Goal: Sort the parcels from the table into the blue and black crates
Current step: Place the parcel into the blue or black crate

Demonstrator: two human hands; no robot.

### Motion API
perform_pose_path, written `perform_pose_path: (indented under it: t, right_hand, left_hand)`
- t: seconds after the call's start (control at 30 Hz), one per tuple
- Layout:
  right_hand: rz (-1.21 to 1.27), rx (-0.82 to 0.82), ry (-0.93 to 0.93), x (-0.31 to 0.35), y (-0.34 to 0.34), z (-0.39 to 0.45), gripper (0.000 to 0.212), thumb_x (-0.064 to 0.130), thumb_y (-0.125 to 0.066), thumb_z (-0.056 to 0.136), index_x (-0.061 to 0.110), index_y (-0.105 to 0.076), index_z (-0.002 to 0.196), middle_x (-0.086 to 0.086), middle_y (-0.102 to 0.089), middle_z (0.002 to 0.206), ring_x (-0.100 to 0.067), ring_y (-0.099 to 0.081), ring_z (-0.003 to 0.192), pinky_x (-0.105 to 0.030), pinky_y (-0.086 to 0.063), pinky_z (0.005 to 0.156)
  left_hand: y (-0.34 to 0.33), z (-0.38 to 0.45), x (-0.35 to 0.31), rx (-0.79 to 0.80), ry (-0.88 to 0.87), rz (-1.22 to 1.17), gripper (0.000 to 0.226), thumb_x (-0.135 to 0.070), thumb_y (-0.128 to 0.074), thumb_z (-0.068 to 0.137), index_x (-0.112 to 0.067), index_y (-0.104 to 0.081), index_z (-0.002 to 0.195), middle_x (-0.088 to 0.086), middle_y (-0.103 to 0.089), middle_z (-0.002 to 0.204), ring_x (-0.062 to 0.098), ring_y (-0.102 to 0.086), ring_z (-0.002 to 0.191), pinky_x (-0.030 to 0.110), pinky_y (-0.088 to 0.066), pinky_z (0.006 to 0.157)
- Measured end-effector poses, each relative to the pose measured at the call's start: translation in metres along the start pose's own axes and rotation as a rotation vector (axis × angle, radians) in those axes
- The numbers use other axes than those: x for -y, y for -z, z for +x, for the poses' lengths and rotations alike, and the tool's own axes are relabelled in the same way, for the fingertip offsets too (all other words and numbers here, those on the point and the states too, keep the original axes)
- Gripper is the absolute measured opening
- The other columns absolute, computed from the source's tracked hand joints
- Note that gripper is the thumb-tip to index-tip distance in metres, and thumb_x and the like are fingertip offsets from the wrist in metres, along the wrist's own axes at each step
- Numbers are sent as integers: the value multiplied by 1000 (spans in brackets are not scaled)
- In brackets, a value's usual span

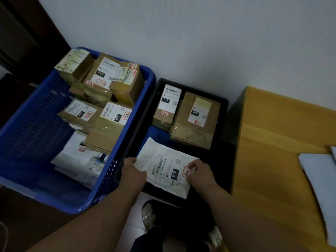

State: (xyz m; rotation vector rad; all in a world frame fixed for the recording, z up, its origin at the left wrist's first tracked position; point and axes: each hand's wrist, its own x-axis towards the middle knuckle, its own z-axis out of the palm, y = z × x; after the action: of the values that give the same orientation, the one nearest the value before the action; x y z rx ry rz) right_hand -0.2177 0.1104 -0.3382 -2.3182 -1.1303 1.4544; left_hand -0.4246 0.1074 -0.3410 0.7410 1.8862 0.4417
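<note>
A flat white mailer bag [164, 167] with a "010" label lies low in the near half of the black crate [222, 106]. My left hand [133, 174] grips its left edge and my right hand [201, 172] pinches its right edge by a red stamp. Two brown cardboard parcels [197, 120] with white labels stand at the far end of the black crate. To the left, the blue crate [34, 124] holds several brown boxes [112, 77] and white mailer bags [80, 160].
The wooden table [272, 142] stands right of the black crate, with a white mailer [321, 184] lying at its right edge. A white wall runs behind the crates. My feet [148, 215] stand on pale floor just in front. Dark furniture sits at the far left.
</note>
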Motion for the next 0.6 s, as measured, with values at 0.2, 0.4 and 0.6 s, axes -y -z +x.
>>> perform_pose_path:
  t: [0.2,0.4,0.6]
  right_hand:
    - [-54,47,-21,-6,-21,20,45,-13,-55,83,6,-61,123,-19,-48,139,-28,-56,119,-34,-47,103]
    - [-174,294,-21,-9,-19,9,72,3,-66,88,19,-35,151,-11,-13,162,-24,-21,147,-21,-23,113]
    - [-164,275,-12,-6,9,-4,62,12,-70,87,16,-46,144,-8,-45,143,-23,-50,123,-25,-46,94]
  left_hand:
    - [-2,25,6,84,75,95,65,-6,-64,89,-7,-31,145,16,-38,140,32,-49,115,33,-44,90]
    - [-1,19,-6,213,111,245,69,-31,-63,85,-4,-40,144,20,-31,153,33,-35,137,40,-32,115]
    - [-21,2,-17,166,76,214,63,-16,-61,93,-4,-34,148,17,-34,151,30,-45,129,29,-40,102]
